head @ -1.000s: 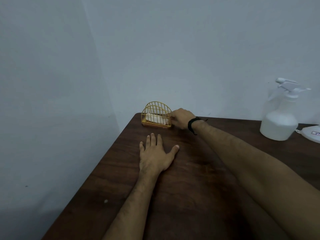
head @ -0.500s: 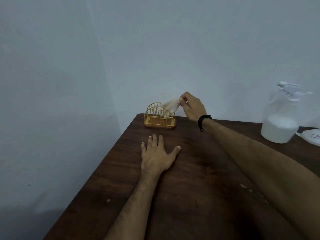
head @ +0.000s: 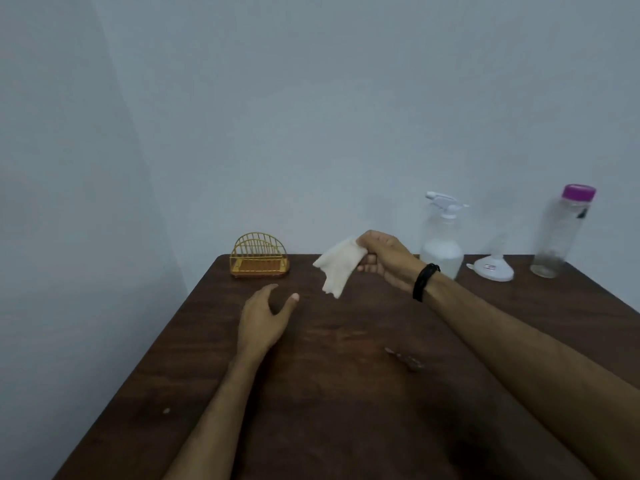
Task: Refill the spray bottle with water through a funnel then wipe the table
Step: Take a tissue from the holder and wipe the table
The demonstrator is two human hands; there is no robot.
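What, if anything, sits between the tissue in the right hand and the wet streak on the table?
Nothing visible. The right hand holds the tissue above the table; the bare wood between it and the wet streak is unobstructed. The left hand lies off to the side.

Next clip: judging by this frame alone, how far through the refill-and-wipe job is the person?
Refill looks done: the white spray bottle stands capped, the white plastic funnel set aside beside it, near the clear purple-lidded water bottle. In hand: the right hand holds a white tissue above the dark wooden table; the yellow wire holder looks empty. Left: wiping; a wet streak shows. The left hand hovers open.
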